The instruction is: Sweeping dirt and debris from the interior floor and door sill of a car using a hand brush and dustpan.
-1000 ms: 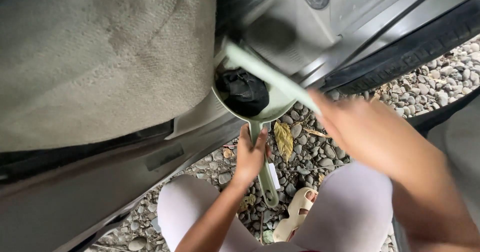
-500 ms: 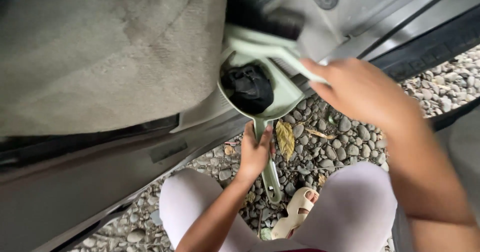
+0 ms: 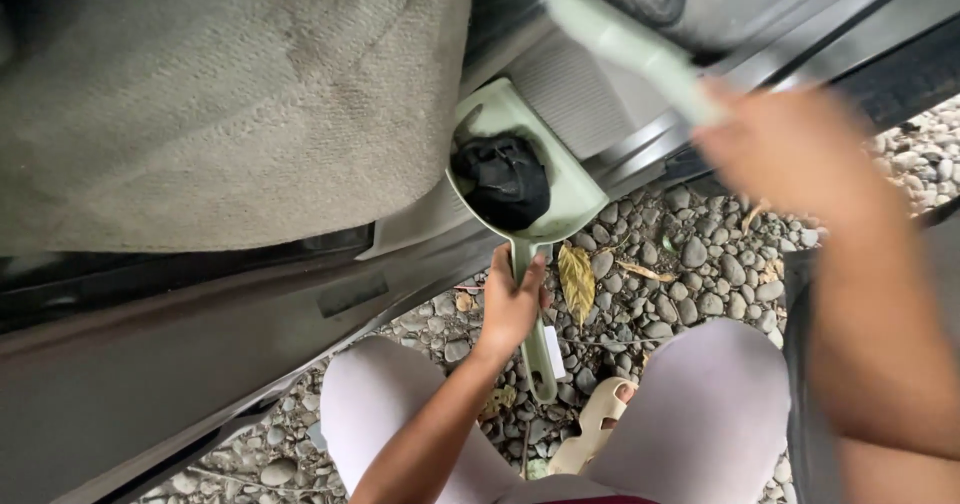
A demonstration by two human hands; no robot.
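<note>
You hold a pale green dustpan (image 3: 520, 159) with its mouth pressed up against the grey sill of the open car door (image 3: 640, 144), its scoop angled toward the cabin floor. Inside the pan sits a dark, crumpled clump (image 3: 503, 179); what it is made of you cannot tell, but it looks soft and light. The pan itself looks like thin, stiff plastic, light enough for one hand, and its long handle is the sensible place to grip, close to the scoop so it does not tip. Your left hand (image 3: 510, 304) does just that, fingers wrapped closed around the handle just below the pan. Up and right of the pan, your right hand (image 3: 790, 149) is blurred; it seems clenched around the handle of a matching green brush (image 3: 625, 44), though the fingers themselves are too smeared to read clearly. Left of the pan lies beige carpet (image 3: 220, 94). Below it, gravel (image 3: 690, 264) with a yellow leaf (image 3: 577, 279) beside the handle. No packages, labels or signs show clearly.
</note>
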